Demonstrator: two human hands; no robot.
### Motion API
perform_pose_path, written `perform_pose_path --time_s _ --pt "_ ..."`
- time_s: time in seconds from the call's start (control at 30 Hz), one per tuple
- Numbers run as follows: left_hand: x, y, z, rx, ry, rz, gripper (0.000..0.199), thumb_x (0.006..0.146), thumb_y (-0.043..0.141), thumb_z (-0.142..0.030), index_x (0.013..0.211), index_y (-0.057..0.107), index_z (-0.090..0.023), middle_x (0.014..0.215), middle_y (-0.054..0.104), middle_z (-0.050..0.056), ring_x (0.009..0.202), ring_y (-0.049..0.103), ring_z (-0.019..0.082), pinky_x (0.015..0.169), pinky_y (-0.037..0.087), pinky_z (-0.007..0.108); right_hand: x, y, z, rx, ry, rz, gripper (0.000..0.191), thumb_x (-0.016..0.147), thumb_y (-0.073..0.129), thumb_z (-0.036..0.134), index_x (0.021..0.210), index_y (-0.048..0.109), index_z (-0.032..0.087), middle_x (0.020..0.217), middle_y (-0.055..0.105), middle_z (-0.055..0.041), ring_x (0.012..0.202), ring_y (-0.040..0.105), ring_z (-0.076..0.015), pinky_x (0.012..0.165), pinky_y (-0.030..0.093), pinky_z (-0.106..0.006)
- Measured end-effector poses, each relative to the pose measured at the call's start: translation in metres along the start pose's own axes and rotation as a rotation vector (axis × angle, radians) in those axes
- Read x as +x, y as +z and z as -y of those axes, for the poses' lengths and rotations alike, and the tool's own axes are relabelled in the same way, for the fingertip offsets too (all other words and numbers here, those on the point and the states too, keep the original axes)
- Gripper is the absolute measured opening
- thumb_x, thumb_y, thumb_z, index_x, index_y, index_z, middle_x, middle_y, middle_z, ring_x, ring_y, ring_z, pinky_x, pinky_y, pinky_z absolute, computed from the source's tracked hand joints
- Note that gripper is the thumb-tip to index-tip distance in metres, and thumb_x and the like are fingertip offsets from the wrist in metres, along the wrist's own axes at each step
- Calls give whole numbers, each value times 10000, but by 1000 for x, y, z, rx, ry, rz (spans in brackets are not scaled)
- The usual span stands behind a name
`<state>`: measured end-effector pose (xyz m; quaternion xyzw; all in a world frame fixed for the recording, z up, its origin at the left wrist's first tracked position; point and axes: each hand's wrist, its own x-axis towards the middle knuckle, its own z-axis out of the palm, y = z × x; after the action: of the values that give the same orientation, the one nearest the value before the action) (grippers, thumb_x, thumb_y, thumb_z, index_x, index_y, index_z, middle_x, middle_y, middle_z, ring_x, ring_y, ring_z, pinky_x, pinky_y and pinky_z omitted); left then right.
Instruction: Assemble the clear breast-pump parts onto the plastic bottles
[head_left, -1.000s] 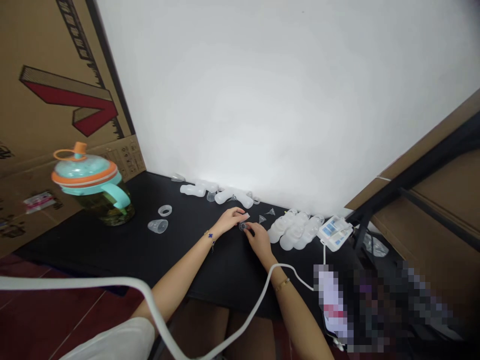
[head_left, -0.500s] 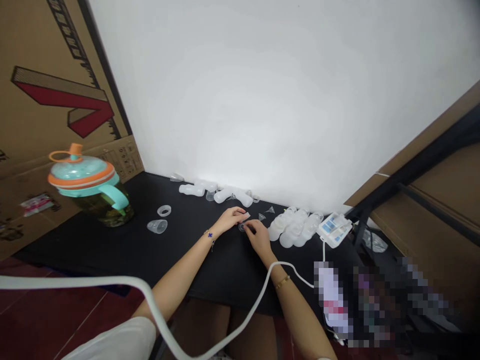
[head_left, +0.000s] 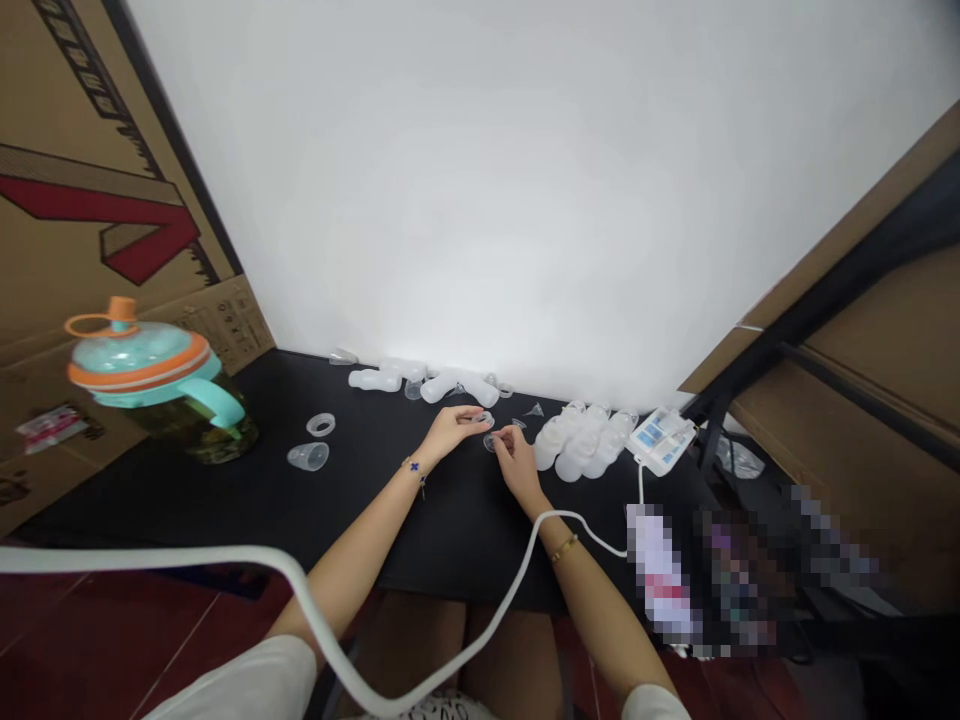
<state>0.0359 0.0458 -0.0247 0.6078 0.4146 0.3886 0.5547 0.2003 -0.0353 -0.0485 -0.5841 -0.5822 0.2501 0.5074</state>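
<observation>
Left hand [head_left: 450,433] and right hand [head_left: 515,456], just apart, pinch small clear plastic pieces [head_left: 491,441]; a slip could drop them.

Two hands [head_left: 451,432] [head_left: 516,462]; one lidded jug [head_left: 139,360]; one clear cup [head_left: 307,457]; one clear ring [head_left: 320,425]; two small funnels [head_left: 534,410] [head_left: 517,423].

On the table [head_left: 420,530], from the left hand [head_left: 450,432] and right hand [head_left: 516,462]: bottle row [head_left: 386,380] at 11 o'clock, bottle cluster [head_left: 577,445] at 3, electronic unit [head_left: 661,440] beyond it, lidded jug [head_left: 154,385] at 9.

A white backdrop [head_left: 480,200] rises behind a black table [head_left: 187,500], with brown cardboard sheets [head_left: 75,270] to the left and a black metal frame [head_left: 847,290] to the right. Dark red floor tiles [head_left: 112,640] lie below.
</observation>
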Motion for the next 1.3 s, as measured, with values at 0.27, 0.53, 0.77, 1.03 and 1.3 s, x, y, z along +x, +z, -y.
perform_pose_path --time_s 0.27,0.53,0.77,1.03,1.3 --pt "-3 0 -4 -11 15 -7 478 682 888 -322 1112 763 -156 1220 747 140 1098 722 304 1018 541 424 0 -1 9 -28 16 8 128 859 535 366 861 531 238 759 632 18 608 610 -165 592 456 -271" --pt "-2 0 -2 -13 34 8 471 662 886 -290 1086 735 -151 1147 766 128 1048 731 286 977 558 415 0 0 10 -20 12 7 136 842 540 362 887 544 234 764 615 18 589 596 -156 556 457 -263" --pt "-1 0 -1 -6 105 7 522 642 884 -339 1098 700 -162 1165 741 115 958 727 238 903 578 378 2 2 1 -9 -75 -7 171 785 550 261 941 598 208 1026 637 -66 710 668 -169 605 547 -289" --pt "-4 4 -6 -29 212 -32 504 632 879 -294 1083 696 -162 1095 734 91 859 701 191 750 590 311 3 1 -5 -28 -139 -32 215 811 563 200 1002 662 214 1099 637 -75 751 669 -163 613 561 -283" --pt "-7 7 -11 -37 250 -50 498 634 877 -222 1103 716 -174 1057 760 88 988 721 238 831 586 332 4 -2 -4 7 -143 -60 220 891 568 318 1017 722 225 1112 656 -98 796 665 -199 676 586 -336"
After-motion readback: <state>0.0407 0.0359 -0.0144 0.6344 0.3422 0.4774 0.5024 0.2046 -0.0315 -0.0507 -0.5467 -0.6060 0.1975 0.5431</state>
